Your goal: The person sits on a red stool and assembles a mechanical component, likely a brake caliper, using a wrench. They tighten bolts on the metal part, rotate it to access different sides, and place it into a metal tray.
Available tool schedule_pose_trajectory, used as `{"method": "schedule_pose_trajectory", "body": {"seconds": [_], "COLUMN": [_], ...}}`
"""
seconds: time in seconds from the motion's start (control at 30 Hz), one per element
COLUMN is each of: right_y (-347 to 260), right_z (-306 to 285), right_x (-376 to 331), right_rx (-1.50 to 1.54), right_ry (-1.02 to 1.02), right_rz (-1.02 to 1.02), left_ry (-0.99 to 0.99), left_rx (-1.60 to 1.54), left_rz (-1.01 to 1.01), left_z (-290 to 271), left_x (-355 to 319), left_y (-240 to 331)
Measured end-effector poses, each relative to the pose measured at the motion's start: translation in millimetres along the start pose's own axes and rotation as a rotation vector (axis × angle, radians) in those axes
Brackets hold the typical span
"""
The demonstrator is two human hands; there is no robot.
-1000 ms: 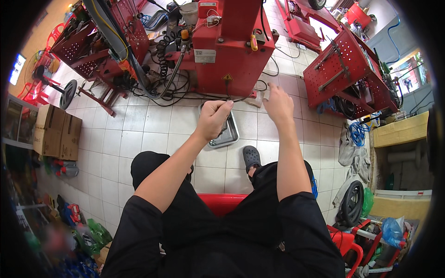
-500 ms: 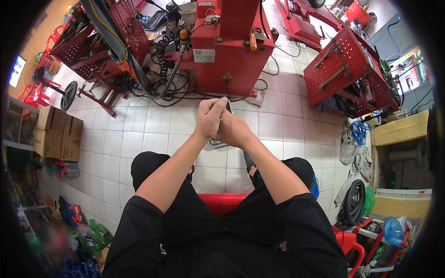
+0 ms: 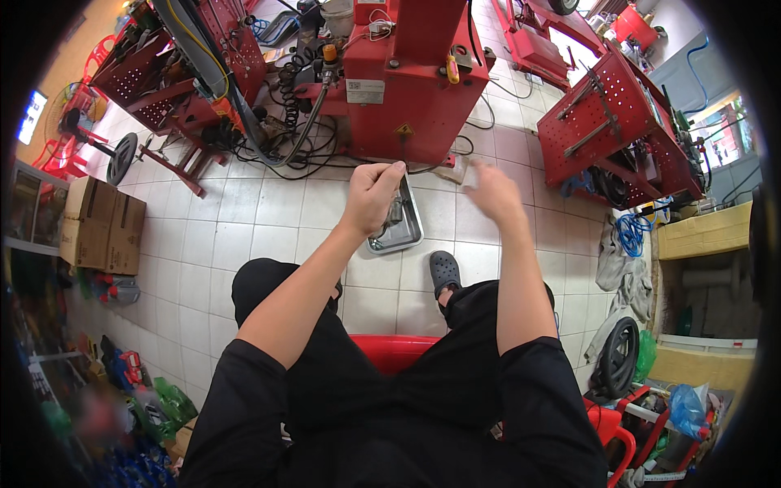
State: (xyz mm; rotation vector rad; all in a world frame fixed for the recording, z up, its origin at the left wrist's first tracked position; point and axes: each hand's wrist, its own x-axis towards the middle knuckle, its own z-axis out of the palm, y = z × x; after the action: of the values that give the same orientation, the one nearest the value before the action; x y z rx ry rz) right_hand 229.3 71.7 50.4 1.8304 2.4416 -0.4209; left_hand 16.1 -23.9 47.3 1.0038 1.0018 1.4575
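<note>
I sit on a red stool (image 3: 394, 351) over a white tiled floor. My left hand (image 3: 373, 195) is raised in front of me, curled into a fist with the thumb on top; whether anything small is inside it is hidden. My right hand (image 3: 493, 192) hangs to its right, blurred, with loose fingers and nothing in it. A shallow metal tray (image 3: 404, 232) with small dark parts lies on the floor just beyond and partly under my left hand. My foot in a black clog (image 3: 445, 271) rests beside the tray.
A red workshop machine (image 3: 415, 81) with coiled hoses and cables stands straight ahead. Red tool racks (image 3: 618, 122) stand to the right and another (image 3: 179, 73) at the left. Cardboard boxes (image 3: 102, 224) sit at the left, a tyre (image 3: 618, 358) at the right.
Half a second ago both hands were pressed together over the tray. Now my right hand has swung away to the right, and the left fist stays where it was.
</note>
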Motion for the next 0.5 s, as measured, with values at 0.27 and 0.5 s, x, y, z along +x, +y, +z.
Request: {"method": "schedule_pose_trajectory", "body": {"seconds": [0.27,0.5], "right_y": [-89.5,-83.5], "right_z": [49.2,60.6], "right_x": [-29.2,-20.4], "right_rx": [0.338,0.376], "right_ry": [0.030,0.089], "right_rz": [-0.580,-0.612], "left_ry": [0.019,0.003], "left_rx": [-0.120,-0.065], "left_rz": [0.117,0.108], "left_z": [2.8,3.9], "left_x": [6.1,4.1], "left_y": [-11.8,-14.5]}}
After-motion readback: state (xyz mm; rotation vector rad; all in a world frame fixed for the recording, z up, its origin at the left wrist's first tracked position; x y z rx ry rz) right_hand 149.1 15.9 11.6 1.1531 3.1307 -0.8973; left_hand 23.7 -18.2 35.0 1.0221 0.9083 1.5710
